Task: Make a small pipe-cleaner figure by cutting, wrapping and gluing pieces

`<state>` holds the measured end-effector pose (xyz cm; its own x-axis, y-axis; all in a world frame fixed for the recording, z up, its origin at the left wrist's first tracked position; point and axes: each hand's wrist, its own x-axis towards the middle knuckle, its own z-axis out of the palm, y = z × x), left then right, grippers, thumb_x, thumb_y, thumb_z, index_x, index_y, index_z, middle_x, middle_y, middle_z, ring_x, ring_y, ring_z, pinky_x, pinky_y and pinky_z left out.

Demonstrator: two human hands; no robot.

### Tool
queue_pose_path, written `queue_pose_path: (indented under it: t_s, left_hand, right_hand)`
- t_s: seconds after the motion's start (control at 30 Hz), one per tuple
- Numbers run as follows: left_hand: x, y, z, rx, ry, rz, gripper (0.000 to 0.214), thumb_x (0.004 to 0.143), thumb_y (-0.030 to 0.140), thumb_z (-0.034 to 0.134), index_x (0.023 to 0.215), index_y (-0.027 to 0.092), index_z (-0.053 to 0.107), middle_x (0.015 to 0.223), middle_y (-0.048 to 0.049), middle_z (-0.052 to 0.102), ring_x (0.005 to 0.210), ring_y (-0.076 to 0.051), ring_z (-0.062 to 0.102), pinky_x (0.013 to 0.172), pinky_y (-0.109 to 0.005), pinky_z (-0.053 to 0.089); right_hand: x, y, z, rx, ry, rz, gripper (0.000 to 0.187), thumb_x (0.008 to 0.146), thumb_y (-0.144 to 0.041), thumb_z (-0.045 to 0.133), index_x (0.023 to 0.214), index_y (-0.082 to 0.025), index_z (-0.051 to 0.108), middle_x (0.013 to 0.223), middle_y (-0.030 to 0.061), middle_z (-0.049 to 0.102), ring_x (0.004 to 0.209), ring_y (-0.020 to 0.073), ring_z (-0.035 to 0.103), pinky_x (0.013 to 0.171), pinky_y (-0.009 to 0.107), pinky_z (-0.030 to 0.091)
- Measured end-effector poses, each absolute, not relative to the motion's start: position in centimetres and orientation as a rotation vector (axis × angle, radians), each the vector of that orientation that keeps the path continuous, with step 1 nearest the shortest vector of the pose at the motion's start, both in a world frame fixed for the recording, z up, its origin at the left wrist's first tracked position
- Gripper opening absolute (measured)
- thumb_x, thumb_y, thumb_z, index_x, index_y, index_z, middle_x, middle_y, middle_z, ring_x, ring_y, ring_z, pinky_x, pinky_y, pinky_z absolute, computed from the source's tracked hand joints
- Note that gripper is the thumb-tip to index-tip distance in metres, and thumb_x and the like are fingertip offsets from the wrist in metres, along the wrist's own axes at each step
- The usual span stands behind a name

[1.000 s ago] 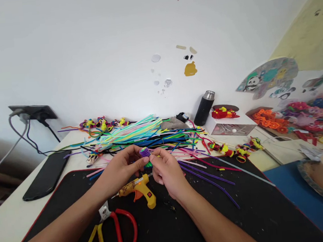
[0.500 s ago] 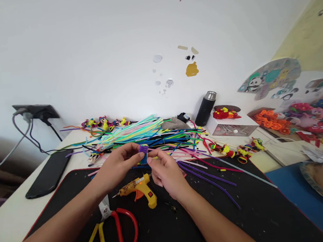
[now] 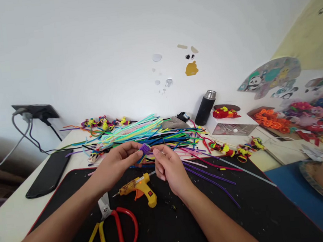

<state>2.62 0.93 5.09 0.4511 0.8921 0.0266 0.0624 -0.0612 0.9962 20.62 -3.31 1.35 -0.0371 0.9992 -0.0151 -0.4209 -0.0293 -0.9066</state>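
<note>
Between thumb and fingers, my left hand (image 3: pixel 122 161) pinches a small coiled purple pipe-cleaner piece (image 3: pixel 145 148), with a bit of another colour showing at its edge. My right hand (image 3: pixel 168 166) is closed just to the right of it, thumb and forefinger pressed together close to the piece. What those fingertips hold, if anything, is too small to make out. Below the hands a yellow glue gun (image 3: pixel 141 189) lies on the black mat (image 3: pixel 217 222), its switch lit. Scissors (image 3: pixel 122 231) with one red handle lie nearer to me, beside yellow-handled pliers (image 3: pixel 97 241).
Behind the hands lies a heap of coloured pipe cleaners (image 3: pixel 134 133). Loose purple pipe cleaners (image 3: pixel 212 175) stretch across the mat at right. A phone (image 3: pixel 49 173) is at left, a black flask (image 3: pixel 206 108) at the back. Small pipe-cleaner figures (image 3: pixel 244 151) lie at right.
The purple piece has tilted and turned in my left hand. My right hand has shifted slightly right and up, its fingers drawn closer together.
</note>
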Motion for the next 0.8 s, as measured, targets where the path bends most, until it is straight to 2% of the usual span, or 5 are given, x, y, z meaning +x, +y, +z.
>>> queue_pose_path:
  t_s: [0.17,0.37,0.57,0.8]
  left_hand:
    - [2.98,0.34,5.59,1.437,0.811,0.733,0.037,0.089,0.053,0.080,0.104,0.023,0.063,0.083,0.0001,0.072,0.079,-0.018,0.064,0.073,-0.031,0.050]
    - [3.13,0.26,5.47,1.478,0.803,0.754,0.037,0.091,0.054,0.078,0.102,0.022,0.062,0.089,-0.0001,0.070,0.079,-0.017,0.064,0.074,-0.032,0.052]
    - [3.04,0.22,5.33,1.449,0.817,0.760,0.040,0.091,0.054,0.078,0.106,0.024,0.057,0.084,0.0004,0.070,0.076,-0.020,0.070,0.075,-0.034,0.054]
    - [3.00,0.09,5.35,1.480,0.794,0.783,0.040,0.088,0.044,0.083,0.110,0.024,0.056,0.097,-0.0005,0.069,0.080,-0.018,0.070,0.078,-0.034,0.057]
  right_hand:
    - [20.52,-3.35,1.20,-0.872,-0.922,1.485,0.048,0.083,-0.061,0.080,0.099,-0.020,0.061,0.047,-0.0139,0.043,0.036,0.0058,0.028,0.036,0.020,0.022]
    - [20.45,-3.43,1.38,-0.891,-0.877,1.473,0.046,0.080,-0.058,0.084,0.092,-0.020,0.060,0.048,-0.0146,0.040,0.037,0.0050,0.026,0.036,0.019,0.020]
    - [20.56,-3.30,1.42,-0.897,-0.835,1.432,0.043,0.082,-0.056,0.082,0.090,-0.019,0.062,0.049,-0.0144,0.038,0.037,0.0044,0.026,0.036,0.019,0.019]
    - [20.70,-3.13,1.52,-0.893,-0.802,1.420,0.041,0.082,-0.054,0.082,0.083,-0.020,0.060,0.049,-0.0139,0.036,0.037,0.0042,0.026,0.036,0.019,0.018]
